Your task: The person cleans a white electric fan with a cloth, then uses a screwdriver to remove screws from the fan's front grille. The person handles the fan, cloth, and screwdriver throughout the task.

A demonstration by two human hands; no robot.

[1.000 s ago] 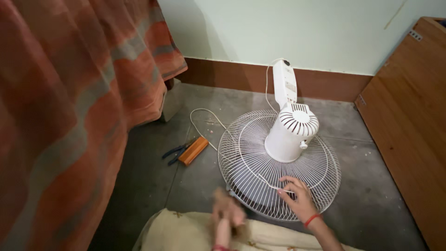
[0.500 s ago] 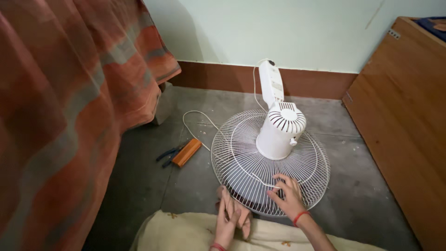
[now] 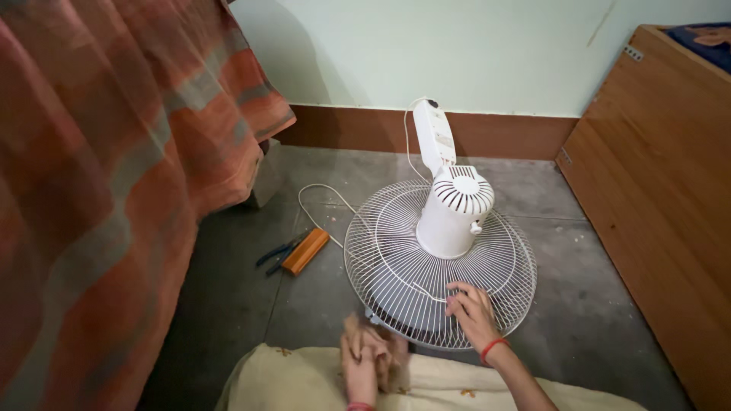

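Fingers of the right hand (image 3: 472,312) lie spread on the near rim of the white fan grille (image 3: 440,262), face down on the floor; the left hand (image 3: 365,354) is blurred, its grip unreadable. Steadying the rim seems wise. Beyond lie pliers (image 3: 276,253) and an orange tool (image 3: 305,250).

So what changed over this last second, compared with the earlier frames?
The left hand stays blurred near the fan's front edge, shifting slightly; what it holds cannot be told. The right hand stayed on the wire grille. Fan motor, pliers and orange tool unmoved.
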